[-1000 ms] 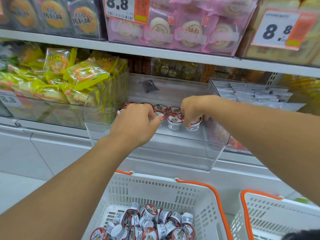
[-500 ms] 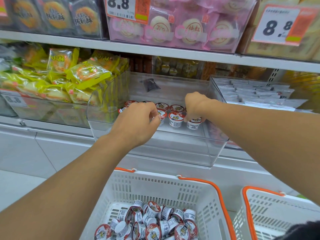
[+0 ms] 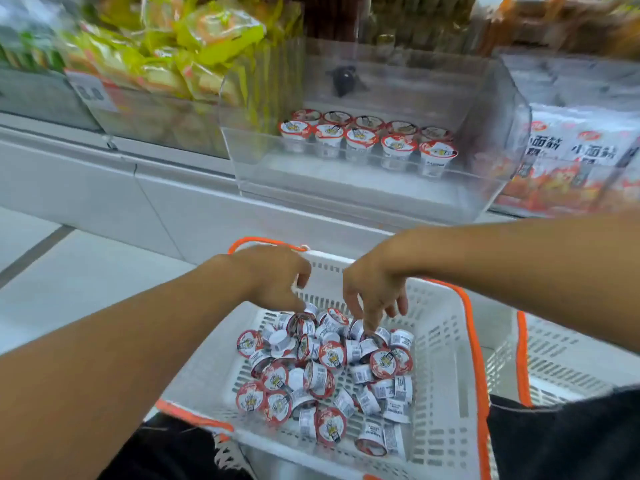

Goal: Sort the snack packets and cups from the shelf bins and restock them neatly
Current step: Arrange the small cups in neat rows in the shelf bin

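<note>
We reached both hands into the white basket [image 3: 446,344] to fetch more cups [image 3: 325,368] for the clear bin [image 3: 498,133], where two neat upright rows [image 3: 363,136] stood. Our left hand [image 3: 273,282] and right hand [image 3: 374,292] hung loosely spread, fingertips at the heap — nothing gripped yet. The cups — small, white-sided, red-lidded — lay jumbled.
</note>
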A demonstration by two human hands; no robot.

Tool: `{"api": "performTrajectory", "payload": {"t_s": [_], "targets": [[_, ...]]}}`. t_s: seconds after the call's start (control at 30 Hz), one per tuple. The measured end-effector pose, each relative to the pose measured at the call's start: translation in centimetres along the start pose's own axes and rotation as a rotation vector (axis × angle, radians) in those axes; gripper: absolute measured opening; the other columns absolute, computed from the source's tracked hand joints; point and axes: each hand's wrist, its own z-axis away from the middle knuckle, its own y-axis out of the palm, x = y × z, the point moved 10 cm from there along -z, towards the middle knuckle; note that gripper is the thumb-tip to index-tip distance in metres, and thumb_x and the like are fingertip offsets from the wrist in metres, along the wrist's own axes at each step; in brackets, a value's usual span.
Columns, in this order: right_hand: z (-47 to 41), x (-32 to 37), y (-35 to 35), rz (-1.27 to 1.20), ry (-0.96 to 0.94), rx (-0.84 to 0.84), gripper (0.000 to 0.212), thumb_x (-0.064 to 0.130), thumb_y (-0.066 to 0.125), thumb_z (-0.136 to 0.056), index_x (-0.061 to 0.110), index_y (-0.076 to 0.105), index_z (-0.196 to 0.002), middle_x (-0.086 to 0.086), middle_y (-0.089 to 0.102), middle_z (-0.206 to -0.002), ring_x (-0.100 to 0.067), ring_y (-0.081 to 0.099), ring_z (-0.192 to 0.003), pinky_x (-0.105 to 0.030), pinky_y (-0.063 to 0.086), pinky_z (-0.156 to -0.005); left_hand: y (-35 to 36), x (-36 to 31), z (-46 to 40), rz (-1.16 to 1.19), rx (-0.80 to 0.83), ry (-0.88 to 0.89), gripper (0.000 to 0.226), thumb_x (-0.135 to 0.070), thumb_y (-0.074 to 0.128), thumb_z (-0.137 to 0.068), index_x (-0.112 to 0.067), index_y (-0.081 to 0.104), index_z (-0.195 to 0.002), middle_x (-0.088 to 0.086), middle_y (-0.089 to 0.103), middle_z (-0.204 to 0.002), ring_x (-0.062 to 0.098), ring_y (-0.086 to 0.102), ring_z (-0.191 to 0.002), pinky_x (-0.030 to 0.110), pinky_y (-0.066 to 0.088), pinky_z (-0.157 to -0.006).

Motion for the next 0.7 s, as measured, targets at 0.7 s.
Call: {"api": "performTrajectory", "payload": {"t_s": [0.7], "targets": [[-22.5, 2.7, 12.9, -0.865, 0.290, -0.560, 0.046, 0.005, 0.066, -0.083, 0.018, 0.053, -0.125, -0.009, 0.006, -0.159, -0.049, 0.048, -0.120, -0.038, 0.047, -0.075, 29.8, 8.2, -1.1, 0.702, 0.146, -0.722, 0.085, -0.002, 0.074, -0.084, -0.021, 0.023, -0.150, 0.022, 0.007, -0.154, 0.043, 0.058, -0.108, 0.033, 0.053, -0.073]]}}
